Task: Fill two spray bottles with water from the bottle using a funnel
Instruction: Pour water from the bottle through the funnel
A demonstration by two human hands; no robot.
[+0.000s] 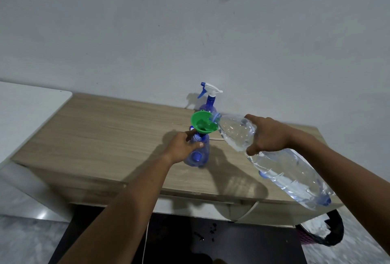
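A blue spray bottle (201, 155) without its head stands on the wooden table (105, 132), a green funnel (203, 124) set in its neck. My left hand (182, 146) grips this bottle around its shoulder. My right hand (267, 135) holds a large clear water bottle (280, 165), tilted so its mouth rests on the funnel's right rim. A second blue spray bottle (207, 103) with a white and blue trigger head stands behind, against the wall.
A white surface (25, 107) adjoins the table on the left. A dark basket (325, 232) sits on the floor at the lower right. A grey wall rises right behind the table. A small blue piece (262, 174) lies on the table behind the water bottle.
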